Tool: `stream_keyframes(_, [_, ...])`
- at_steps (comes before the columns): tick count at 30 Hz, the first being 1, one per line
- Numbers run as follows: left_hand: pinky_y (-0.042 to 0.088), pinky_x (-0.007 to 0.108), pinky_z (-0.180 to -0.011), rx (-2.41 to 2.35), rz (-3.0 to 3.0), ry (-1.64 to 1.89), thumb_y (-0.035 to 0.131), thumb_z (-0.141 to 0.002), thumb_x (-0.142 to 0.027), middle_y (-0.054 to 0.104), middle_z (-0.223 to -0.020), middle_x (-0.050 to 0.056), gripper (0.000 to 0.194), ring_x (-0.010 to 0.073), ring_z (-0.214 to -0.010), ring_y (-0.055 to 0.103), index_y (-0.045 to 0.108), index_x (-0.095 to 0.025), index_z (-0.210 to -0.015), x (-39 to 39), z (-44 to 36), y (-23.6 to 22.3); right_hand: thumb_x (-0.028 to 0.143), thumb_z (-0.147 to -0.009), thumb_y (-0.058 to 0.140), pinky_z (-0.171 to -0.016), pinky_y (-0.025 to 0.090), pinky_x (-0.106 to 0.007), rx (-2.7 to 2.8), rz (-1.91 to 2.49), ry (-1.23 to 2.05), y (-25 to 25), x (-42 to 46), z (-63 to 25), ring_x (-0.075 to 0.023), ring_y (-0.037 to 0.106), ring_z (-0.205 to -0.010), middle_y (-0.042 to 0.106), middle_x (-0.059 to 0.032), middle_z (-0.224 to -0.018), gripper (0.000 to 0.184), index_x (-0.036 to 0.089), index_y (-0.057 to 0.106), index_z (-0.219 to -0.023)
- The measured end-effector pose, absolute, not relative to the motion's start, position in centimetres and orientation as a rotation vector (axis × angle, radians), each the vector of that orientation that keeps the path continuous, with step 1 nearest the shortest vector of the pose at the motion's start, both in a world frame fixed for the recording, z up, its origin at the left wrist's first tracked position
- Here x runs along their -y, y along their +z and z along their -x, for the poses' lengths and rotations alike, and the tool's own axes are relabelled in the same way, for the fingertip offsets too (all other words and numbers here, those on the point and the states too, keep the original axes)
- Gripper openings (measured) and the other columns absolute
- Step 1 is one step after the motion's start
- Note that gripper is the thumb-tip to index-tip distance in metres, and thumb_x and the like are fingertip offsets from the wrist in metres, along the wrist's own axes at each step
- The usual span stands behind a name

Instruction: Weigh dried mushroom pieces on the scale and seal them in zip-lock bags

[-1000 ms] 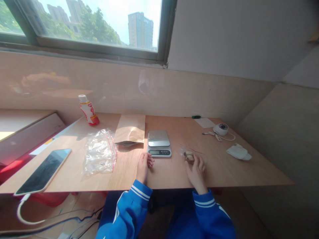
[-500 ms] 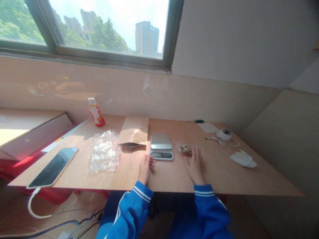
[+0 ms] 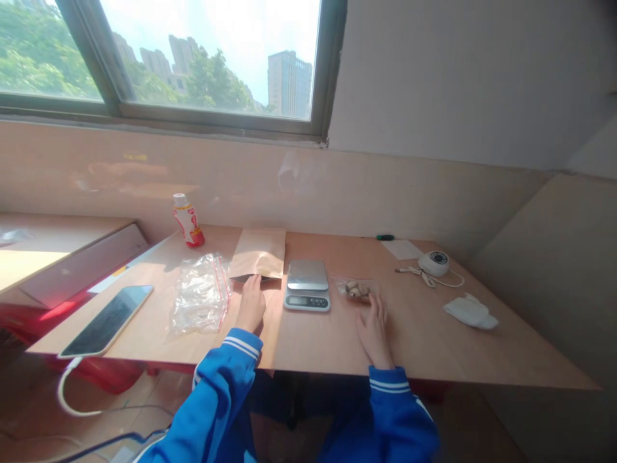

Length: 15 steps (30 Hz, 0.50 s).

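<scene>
Hand positions on the light wooden table

The left hand rests its fingertips at the lower edge of a flat brown kraft paper pouch (a pinch cannot be confirmed from this view). The right hand lies open, fingers relaxed, just below a small clear plastic bag holding pale beige pieces, and grips nothing. The bag lies just right of a silver digital kitchen scale, which stands between the hands. Left of the pouch lie a crumpled clear zip bag with red seal strips, a black-screened smartphone and a red-and-white plastic bottle, upright
</scene>
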<state>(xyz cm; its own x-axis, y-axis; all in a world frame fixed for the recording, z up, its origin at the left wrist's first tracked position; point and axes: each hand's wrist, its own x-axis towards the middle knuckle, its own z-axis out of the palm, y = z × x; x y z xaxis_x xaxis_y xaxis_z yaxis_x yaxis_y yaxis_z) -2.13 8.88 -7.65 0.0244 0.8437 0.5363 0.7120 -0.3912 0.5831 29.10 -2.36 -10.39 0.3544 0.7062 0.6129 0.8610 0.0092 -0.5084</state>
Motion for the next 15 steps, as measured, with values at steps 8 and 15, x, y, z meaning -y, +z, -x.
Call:
stream_keyframes(8, [0.024,0.056,-0.107,-1.765,-2.413,1.056,0.032,-0.085,-0.023,0.049,-0.131,0.024,0.045,0.0368,-0.134,0.032,0.052,-0.005,-0.122,-9.5,2.2,-7.9,0.03,-0.091,0.037,-0.105,0.03,-0.057,1.418,1.728,-0.203,-10.1,2.5,-28.9,-0.0326,0.027,-0.134,0.035,-0.0217,-0.139,0.047,0.01,0.034,-0.134])
stream_keyframes(15, [0.033,0.056,-0.098,-2.221,-2.416,0.896,0.033,-0.089,-0.03,0.048,-0.127,0.027,0.044,0.0417,-0.127,0.035,0.052,-0.005,-0.12,-9.7,1.7,-6.5,0.034,-0.091,0.037,-0.107,0.03,-0.056,1.386,1.675,-0.085,-9.6,2.8,-28.8,-0.0328,0.03,-0.133,0.038,-0.0167,-0.138,0.046,0.019,0.032,-0.134])
